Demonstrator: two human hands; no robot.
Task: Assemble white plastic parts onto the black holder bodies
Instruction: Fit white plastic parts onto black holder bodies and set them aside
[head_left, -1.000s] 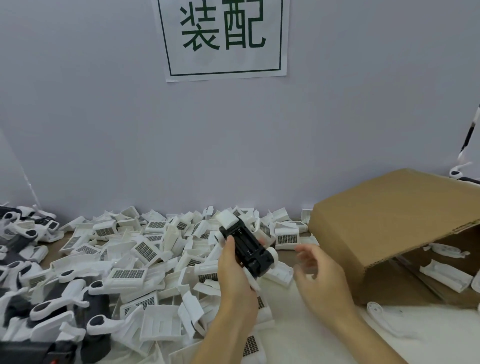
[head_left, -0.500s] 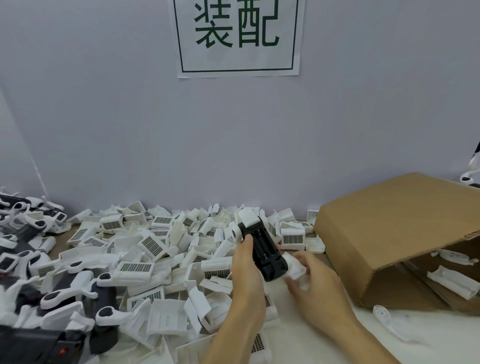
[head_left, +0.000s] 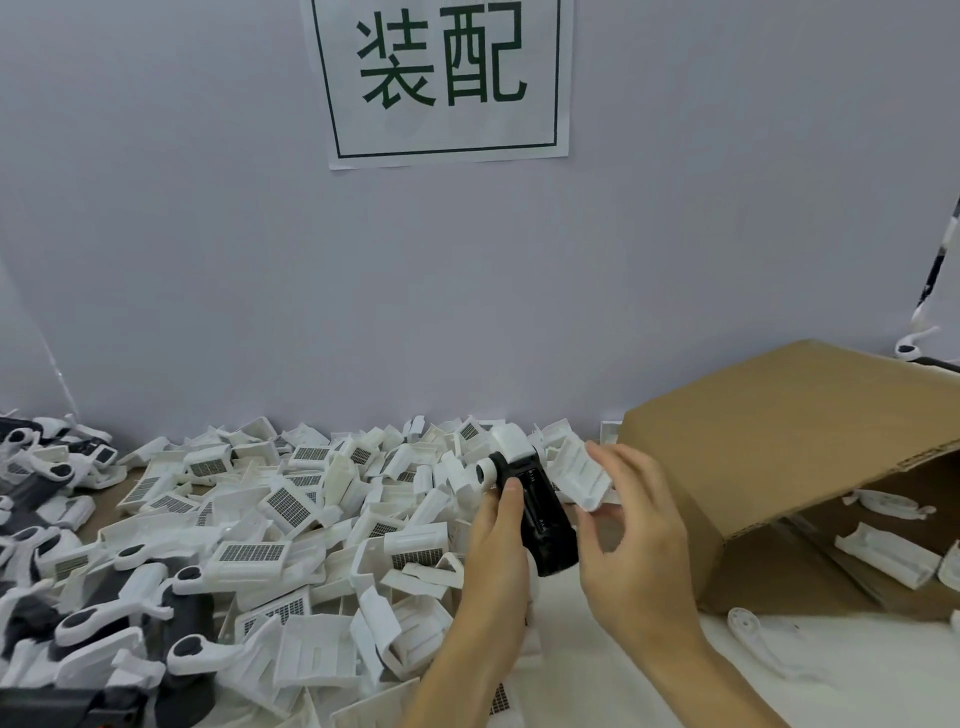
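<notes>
- Just right of centre frame, our left hand (head_left: 498, 540) has its fingers and thumb curled round the black holder body (head_left: 543, 514), which tilts with its white-capped end toward the wall.
- Our right hand (head_left: 631, 525) pinches a white plastic part (head_left: 582, 475) between thumb and forefinger, the other fingers loosely spread. The part sits just beside the holder's upper right edge; whether they touch we cannot tell.
- We judge the step to be seating this part on the body, not yet done.
- To do it well, we should keep the left grip low on the body so the mating face stays bare, square the part's open channel to the body before pressing, and push evenly until it sits flush.
- The pile of loose white parts (head_left: 291, 514) fills the lower left; the cardboard box (head_left: 779, 441) lies at the right.
</notes>
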